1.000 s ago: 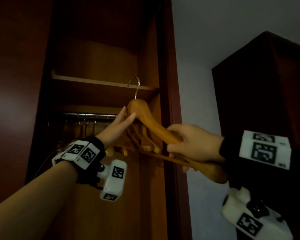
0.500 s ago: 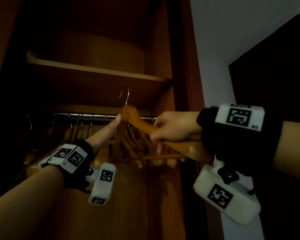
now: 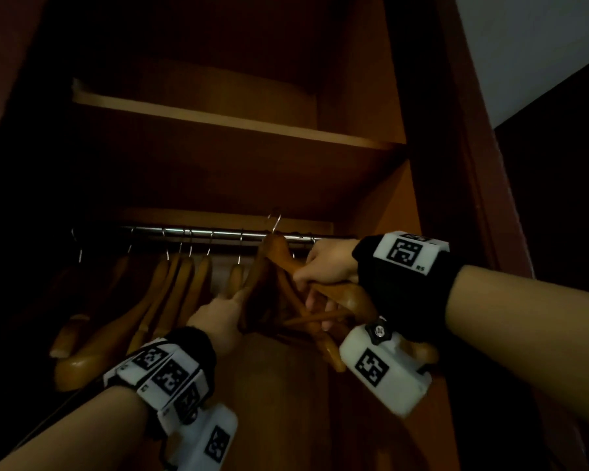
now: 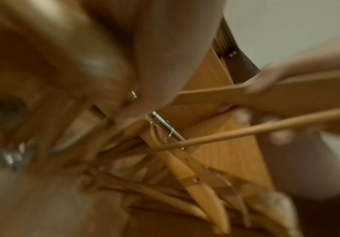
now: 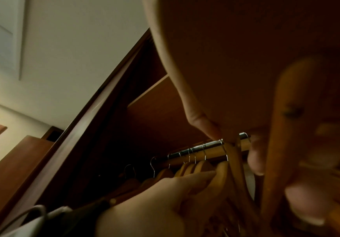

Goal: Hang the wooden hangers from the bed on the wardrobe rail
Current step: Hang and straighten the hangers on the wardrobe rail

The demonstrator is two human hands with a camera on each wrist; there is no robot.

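My right hand (image 3: 323,270) grips the right arm of a wooden hanger (image 3: 279,253) inside the wardrobe. The hanger's metal hook (image 3: 274,222) is level with the chrome rail (image 3: 198,231); I cannot tell whether it sits over it. My left hand (image 3: 218,314) is lower and to the left, its straight fingers touching the hangers near the held one. Several wooden hangers (image 3: 170,290) hang on the rail to the left. In the right wrist view the rail (image 5: 195,149) runs behind my left hand (image 5: 165,200). The held hanger's bar (image 4: 246,131) crosses the blurred left wrist view.
A wooden shelf (image 3: 218,120) sits just above the rail. The wardrobe's right side wall (image 3: 456,164) is close beside my right wrist. More hanger ends (image 3: 334,355) hang below my right hand. The wardrobe's left side is dark.
The held hanger has gone deeper into the wardrobe, its hook now at rail height. My left hand has slid from the hanger's neck down to the hung hangers.
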